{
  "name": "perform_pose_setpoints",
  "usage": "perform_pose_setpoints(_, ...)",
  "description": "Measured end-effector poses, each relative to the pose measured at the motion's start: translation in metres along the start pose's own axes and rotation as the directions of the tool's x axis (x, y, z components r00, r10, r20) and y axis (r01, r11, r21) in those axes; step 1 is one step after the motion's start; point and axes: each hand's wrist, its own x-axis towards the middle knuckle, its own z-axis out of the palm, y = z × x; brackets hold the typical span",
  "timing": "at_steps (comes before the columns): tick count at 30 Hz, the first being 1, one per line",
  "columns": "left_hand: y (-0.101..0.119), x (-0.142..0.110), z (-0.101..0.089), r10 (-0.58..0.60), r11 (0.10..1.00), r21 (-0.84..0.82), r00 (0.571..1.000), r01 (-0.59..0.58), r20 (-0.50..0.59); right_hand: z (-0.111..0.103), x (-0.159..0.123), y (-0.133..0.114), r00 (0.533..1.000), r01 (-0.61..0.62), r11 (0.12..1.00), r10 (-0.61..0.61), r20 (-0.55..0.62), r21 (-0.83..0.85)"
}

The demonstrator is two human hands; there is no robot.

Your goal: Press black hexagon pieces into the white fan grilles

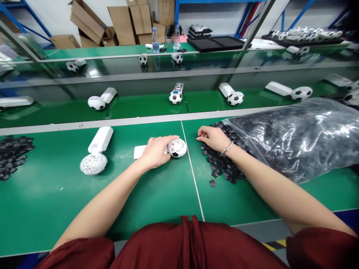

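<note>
My left hand [157, 151] is closed around a white handheld fan [177, 148] with a round soccer-ball head, resting low over the green bench. Black patches fill part of its open lattice, and the end of its handle sticks out left of my hand. At the edge of a pile of black pentagon pieces [221, 164], my right hand [213, 137] is closed in a pinch. A bit of a dark piece shows at its fingertips. Left of my left hand lies another white fan [94, 163], its lattice head without black patches.
A clear plastic bag [305, 134] full of black pieces lies at the right. More black pieces [14, 155] are heaped at far left. Beyond a pale rail, several fans sit on a green conveyor [140, 101]. Cartons [120, 22] and a water bottle [155, 40] stand behind.
</note>
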Motion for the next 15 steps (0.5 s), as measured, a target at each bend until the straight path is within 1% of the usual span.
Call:
perform_pose_setpoints(2, -0.001, -0.001, 0.0, 0.02, 1.0, 0.019, 1.0, -0.02, 0.005, -0.002, -0.007, -0.01, 1.0, 0.013, 0.998, -0.014, 0.023, 0.055)
perform_pose_setpoints(4, 0.0, -0.001, 0.0, 0.043, 0.998, 0.038, 0.999, -0.043, 0.01, -0.004, -0.017, -0.021, 0.999, 0.045, 0.987, -0.049, 0.023, 0.154)
perform_pose_setpoints(7, 0.003, -0.002, 0.002, 0.048, 0.996, 0.071, 0.999, -0.048, -0.003, -0.003, -0.032, -0.036, 0.996, 0.055, 0.925, -0.075, 0.039, 0.377)
perform_pose_setpoints(9, 0.004, -0.003, 0.002, 0.044, 0.997, 0.071, 0.999, -0.044, -0.004, -0.002, -0.039, -0.045, 0.994, 0.068, 0.876, -0.1, 0.041, 0.478)
perform_pose_setpoints(11, 0.005, -0.004, 0.001, 0.047, 0.998, 0.038, 0.999, -0.048, 0.012, 0.0, -0.044, -0.052, 0.988, 0.128, 0.87, -0.152, 0.013, 0.476)
perform_pose_setpoints(13, 0.006, -0.005, 0.0, 0.047, 0.999, -0.01, 0.999, -0.047, 0.024, 0.002, -0.046, -0.056, 0.978, 0.196, 0.884, -0.21, -0.015, 0.424)
perform_pose_setpoints(15, 0.006, -0.004, 0.001, 0.03, 0.999, -0.039, 1.0, -0.029, 0.005, 0.006, -0.045, -0.057, 0.973, 0.219, 0.885, -0.232, -0.018, 0.411)
